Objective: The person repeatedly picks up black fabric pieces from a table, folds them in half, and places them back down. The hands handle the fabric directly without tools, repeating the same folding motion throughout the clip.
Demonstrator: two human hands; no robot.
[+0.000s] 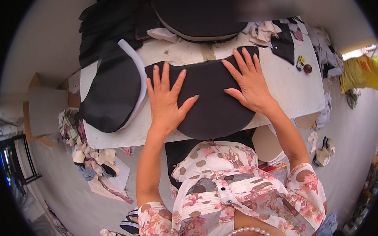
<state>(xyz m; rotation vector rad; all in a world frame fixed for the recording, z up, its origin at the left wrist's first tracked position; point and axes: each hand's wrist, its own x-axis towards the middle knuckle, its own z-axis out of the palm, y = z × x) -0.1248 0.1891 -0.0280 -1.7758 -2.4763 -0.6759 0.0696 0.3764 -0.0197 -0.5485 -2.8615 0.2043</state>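
A flat black fabric piece with a rounded near edge and a curved-in far edge lies on the white table. My left hand rests flat on its left part, fingers spread. On its right part my right hand presses with the fingers apart. Left of my left hand lies a curved black piece with a pale, foam-like strip along its right edge. At the far side is a stack of black rounded pieces with light edges.
Crumpled pale cloth and a small brown ball beside a yellow item lie at the table's right. A cardboard box stands on the left. Fabric scraps cover the floor below. A yellow bag is at far right.
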